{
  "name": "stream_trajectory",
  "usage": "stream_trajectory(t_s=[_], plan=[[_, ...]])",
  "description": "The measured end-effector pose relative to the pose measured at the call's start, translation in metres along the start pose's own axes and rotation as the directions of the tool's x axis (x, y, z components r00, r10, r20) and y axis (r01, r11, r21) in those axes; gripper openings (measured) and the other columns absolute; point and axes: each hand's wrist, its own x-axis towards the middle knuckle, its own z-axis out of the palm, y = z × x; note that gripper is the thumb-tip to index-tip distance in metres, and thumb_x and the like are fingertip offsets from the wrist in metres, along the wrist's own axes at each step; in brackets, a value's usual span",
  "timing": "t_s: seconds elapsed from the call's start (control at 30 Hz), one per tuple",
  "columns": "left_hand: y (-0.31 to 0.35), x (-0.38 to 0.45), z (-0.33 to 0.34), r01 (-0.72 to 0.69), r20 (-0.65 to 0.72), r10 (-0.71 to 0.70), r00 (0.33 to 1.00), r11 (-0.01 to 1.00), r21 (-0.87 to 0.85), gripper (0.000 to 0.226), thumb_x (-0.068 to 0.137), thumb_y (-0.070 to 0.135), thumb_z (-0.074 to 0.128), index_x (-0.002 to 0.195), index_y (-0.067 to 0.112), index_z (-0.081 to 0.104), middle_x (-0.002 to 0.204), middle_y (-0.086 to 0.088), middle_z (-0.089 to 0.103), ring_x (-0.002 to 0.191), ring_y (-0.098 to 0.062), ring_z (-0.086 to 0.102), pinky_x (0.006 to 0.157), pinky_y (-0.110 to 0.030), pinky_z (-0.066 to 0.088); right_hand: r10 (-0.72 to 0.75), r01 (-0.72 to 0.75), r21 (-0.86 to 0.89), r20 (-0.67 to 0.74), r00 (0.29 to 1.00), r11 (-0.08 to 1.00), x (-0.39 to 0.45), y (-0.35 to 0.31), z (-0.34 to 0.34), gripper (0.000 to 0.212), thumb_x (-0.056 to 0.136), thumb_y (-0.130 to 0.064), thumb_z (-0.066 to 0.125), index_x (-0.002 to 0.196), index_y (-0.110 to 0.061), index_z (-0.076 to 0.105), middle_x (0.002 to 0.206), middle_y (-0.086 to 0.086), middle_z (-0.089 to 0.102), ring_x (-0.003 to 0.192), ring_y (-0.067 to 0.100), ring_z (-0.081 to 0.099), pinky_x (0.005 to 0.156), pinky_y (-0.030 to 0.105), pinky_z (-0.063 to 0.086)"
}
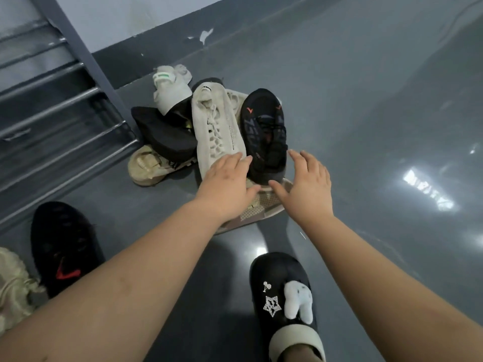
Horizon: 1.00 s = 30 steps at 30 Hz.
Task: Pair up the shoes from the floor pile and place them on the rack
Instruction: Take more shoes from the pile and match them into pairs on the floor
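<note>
A pile of shoes lies on the grey floor beside the rack (65, 105). In it are a cream laced sneaker (217, 126), a black sneaker with red marks (264, 131), a white shoe with a green tab (171, 88), a black shoe (162, 131), a tan sandal (146, 167) and a beige shoe (261, 205) at the bottom. My left hand (227, 184) is open, fingers spread over the cream sneaker's toe. My right hand (305, 184) is open just right of the black sneaker's toe. Neither hand holds anything.
Apart from the pile, a black sneaker with a red mark (62, 246) and a cream shoe (13, 283) lie at the lower left. My foot in a black slipper with charms (285, 299) stands at the bottom. The wall base runs behind the pile.
</note>
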Motion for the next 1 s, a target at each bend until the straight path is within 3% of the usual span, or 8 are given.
stream_trajectory(t_s=[0.27, 0.47, 0.67, 0.73, 0.87, 1.0], plan=[[0.004, 0.034, 0.002, -0.024, -0.008, 0.026, 1.0, 0.992, 0.127, 0.06, 0.094, 0.043, 0.046, 0.145, 0.017, 0.031, 0.151, -0.006, 0.028, 0.141, -0.024, 0.02, 0.116, -0.036, 0.016, -0.001, -0.006, 0.109, 0.062, 0.998, 0.994, 0.02, 0.019, -0.004, 0.071, 0.087, -0.047, 0.058, 0.145, -0.016, 0.033, 0.146, 0.008, 0.039, 0.137, 0.026, 0.033, 0.114, 0.038, 0.024], [0.003, 0.05, 0.002, -0.021, -0.002, 0.022, 1.0, 0.976, 0.218, 0.06, 0.09, 0.053, 0.048, 0.139, 0.019, 0.043, 0.143, -0.005, 0.037, 0.135, -0.025, 0.026, 0.114, -0.036, 0.017, 0.119, -0.206, 0.35, 0.255, 0.96, 0.914, 0.037, 0.019, -0.009, 0.067, 0.087, -0.053, 0.056, 0.143, -0.023, 0.035, 0.138, 0.002, 0.051, 0.129, 0.021, 0.046, 0.104, 0.037, 0.04], [0.006, 0.053, 0.007, 0.045, -0.034, -0.043, 0.998, 0.996, 0.073, 0.047, 0.083, 0.052, 0.06, 0.124, 0.028, 0.058, 0.137, 0.001, 0.045, 0.131, -0.023, 0.028, 0.11, -0.033, 0.02, 0.156, -0.431, 0.544, 0.478, 0.864, 0.72, 0.052, 0.012, -0.009, 0.062, 0.091, -0.053, 0.05, 0.138, -0.013, 0.049, 0.133, 0.002, 0.057, 0.121, 0.018, 0.054, 0.095, 0.026, 0.039], [0.007, 0.054, 0.007, 0.068, -0.055, -0.066, 0.996, 0.997, 0.039, 0.042, 0.082, 0.05, 0.062, 0.118, 0.028, 0.062, 0.134, 0.002, 0.048, 0.13, -0.022, 0.029, 0.109, -0.032, 0.021, 0.154, -0.46, 0.563, 0.505, 0.849, 0.686, 0.055, 0.009, -0.009, 0.055, 0.092, -0.05, 0.051, 0.13, -0.01, 0.056, 0.124, 0.002, 0.062, 0.113, 0.018, 0.058, 0.088, 0.024, 0.04], [0.007, 0.052, 0.008, 0.107, -0.069, -0.111, 0.991, 0.993, -0.058, 0.037, 0.081, 0.046, 0.065, 0.113, 0.027, 0.064, 0.134, 0.003, 0.049, 0.131, -0.02, 0.029, 0.111, -0.032, 0.019, 0.191, -0.501, 0.584, 0.51, 0.839, 0.639, 0.058, 0.009, -0.008, 0.044, 0.09, -0.042, 0.059, 0.117, -0.008, 0.065, 0.09, -0.002, 0.065, 0.072, 0.004, 0.056, 0.064, 0.016, 0.043], [0.01, 0.044, 0.005, 0.111, -0.089, -0.131, 0.987, 0.972, -0.205, 0.044, 0.081, 0.041, 0.068, 0.12, 0.026, 0.059, 0.133, 0.002, 0.051, 0.131, -0.018, 0.034, 0.11, -0.031, 0.023, 0.212, -0.548, 0.615, 0.534, 0.819, 0.567, 0.056, 0.013, -0.008, 0.037, 0.087, -0.037, 0.065, 0.105, -0.005, 0.066, 0.083, -0.002, 0.065, 0.072, 0.008, 0.059, 0.063, 0.015, 0.045]])
